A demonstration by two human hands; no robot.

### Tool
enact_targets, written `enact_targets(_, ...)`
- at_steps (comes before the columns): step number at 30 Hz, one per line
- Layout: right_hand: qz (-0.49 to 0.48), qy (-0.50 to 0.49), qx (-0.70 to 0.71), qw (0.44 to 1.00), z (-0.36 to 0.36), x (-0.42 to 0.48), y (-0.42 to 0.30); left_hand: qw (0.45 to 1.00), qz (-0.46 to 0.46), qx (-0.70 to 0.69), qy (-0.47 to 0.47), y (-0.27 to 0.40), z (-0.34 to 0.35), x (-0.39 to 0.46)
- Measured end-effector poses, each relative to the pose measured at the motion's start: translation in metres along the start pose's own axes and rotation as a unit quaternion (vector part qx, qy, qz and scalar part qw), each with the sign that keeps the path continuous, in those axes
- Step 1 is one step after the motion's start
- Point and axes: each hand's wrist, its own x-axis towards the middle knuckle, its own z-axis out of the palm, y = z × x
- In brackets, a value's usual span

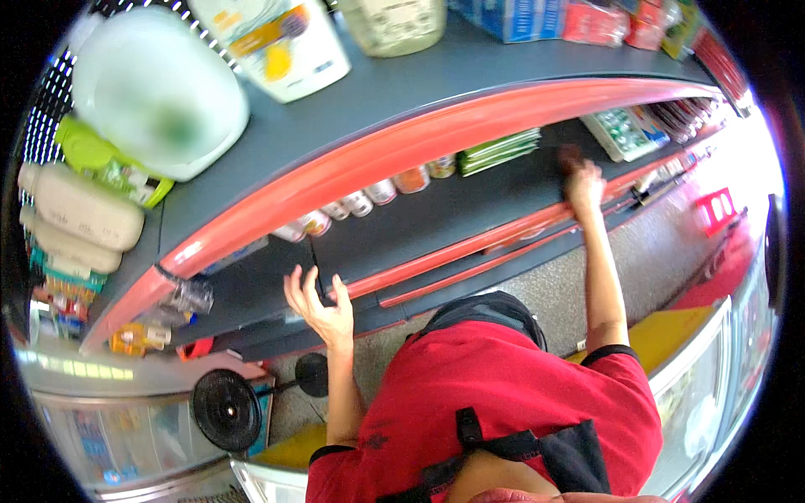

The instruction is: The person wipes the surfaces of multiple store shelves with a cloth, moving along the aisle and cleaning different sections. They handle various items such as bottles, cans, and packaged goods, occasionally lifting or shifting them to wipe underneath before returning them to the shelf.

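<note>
My right hand (583, 185) reaches over the red edge of a dark shelf, at a blurred dark brownish item (571, 158); the grip is not clear. A stack of green packets (500, 152) lies on the shelf to its left, and a white tray of green-capped items (619, 134) to its right. My left hand (322, 305) is raised near the shelf's front edge with its fingers spread and nothing in it. Cans (357, 202) stand in a row further back on the shelf.
The upper shelf's red rim (402, 141) arches over the cans. Above it stand plastic bottles (277, 50) and blue boxes (512, 19). A black fan (226, 410) stands at lower left, near glass-fronted cabinets (126, 440). A red basket-like object (717, 210) is at right.
</note>
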Motion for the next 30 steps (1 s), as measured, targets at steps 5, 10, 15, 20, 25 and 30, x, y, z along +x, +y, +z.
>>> enact_targets(5,0.029,0.019,0.005,0.999,0.047,0.018,-0.004,0.986,-0.165,-0.015,0.002,-0.029,-0.026,-0.081)
enact_targets(10,-0.159,0.014,0.041,0.986,0.018,-0.057,-0.14,0.929,-0.332,-0.166,-0.014,-0.032,-0.029,-0.103)
enact_targets(15,-0.332,-0.076,0.191,0.921,-0.038,-0.137,-0.296,0.832,-0.426,-0.356,0.01,-0.076,-0.024,-0.127)
enact_targets(20,-0.436,-0.053,0.298,0.848,-0.062,-0.186,-0.412,0.832,-0.426,-0.354,-0.002,-0.124,-0.074,-0.129)
enact_targets(25,-0.485,-0.098,0.308,0.813,-0.075,-0.225,-0.529,0.823,-0.461,-0.332,0.006,-0.188,-0.137,-0.153)
enact_targets(30,-0.523,-0.178,0.333,0.764,-0.098,-0.265,-0.646,0.824,-0.477,-0.306,0.022,-0.244,-0.195,-0.175)
